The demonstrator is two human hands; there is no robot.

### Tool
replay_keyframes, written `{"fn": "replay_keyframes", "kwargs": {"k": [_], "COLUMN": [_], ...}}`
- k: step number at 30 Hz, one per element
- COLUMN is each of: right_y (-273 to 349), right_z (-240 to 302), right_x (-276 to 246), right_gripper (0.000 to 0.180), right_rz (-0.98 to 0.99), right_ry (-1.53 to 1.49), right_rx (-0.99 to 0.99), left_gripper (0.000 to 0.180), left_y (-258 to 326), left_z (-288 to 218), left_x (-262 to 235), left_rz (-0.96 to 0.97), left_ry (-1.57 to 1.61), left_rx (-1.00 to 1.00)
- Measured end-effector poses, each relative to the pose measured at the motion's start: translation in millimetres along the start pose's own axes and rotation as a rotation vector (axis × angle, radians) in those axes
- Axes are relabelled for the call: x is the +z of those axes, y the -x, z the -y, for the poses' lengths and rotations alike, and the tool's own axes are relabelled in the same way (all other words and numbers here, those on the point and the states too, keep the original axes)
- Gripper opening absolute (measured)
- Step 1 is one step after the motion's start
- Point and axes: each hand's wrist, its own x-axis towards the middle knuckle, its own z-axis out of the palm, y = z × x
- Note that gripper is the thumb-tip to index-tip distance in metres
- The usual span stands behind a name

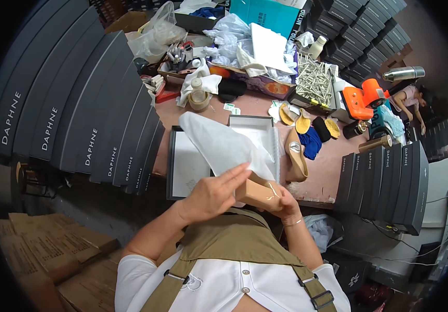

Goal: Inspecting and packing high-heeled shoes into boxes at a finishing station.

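At my waist, my right hand (287, 204) is wrapped around the thick tan heel end of a beige shoe (259, 195). White tissue paper (223, 141) covers the rest of it and rises to a point at the far left. My left hand (214, 193) lies against the paper and the shoe's near side with its fingers stretched out; its thumb is hidden. Just beyond my hands is an open shoe box (252, 121), white inside, with its dark-edged lid (188, 161) beside it on the left. Another beige shoe (298, 162) rests to the right of the box.
Tall stacks of dark shoe boxes rise on the left (78, 99) and right (385, 182). Behind the open box are a glue bottle (198, 99), a carton of white sticks (315, 80), an orange tool (362, 99) and a blue cloth (311, 143). Another person (408, 101) is at far right.
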Motion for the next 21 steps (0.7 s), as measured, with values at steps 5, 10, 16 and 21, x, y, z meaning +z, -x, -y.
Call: {"fn": "replay_keyframes", "kwargs": {"k": [5, 10, 16, 21], "right_y": [-19.0, -37.1, -20.8, -18.0], "right_z": [-15.1, -35.4, 7.2, 14.5], "right_x": [95.4, 71.4, 30.0, 11.3], "right_gripper": [0.05, 0.036, 0.04, 0.042], "right_rz": [-0.524, -0.582, -0.498, -0.4], "right_ry": [-0.164, 0.762, -0.124, -0.006], "right_rx": [-0.104, -0.32, -0.216, -0.084], "left_gripper": [0.049, 0.049, 0.039, 0.037], "left_y": [-3.4, -0.9, -19.1, -10.3], "left_z": [-15.0, -10.3, -29.5, -32.5], "left_x": [1.9, 19.5, 49.1, 56.3], "left_rz": [-0.049, -0.187, -0.189, -0.271], "left_ry": [-0.042, 0.05, 0.11, 0.182], "left_rx": [0.156, 0.166, 0.255, 0.167]}}
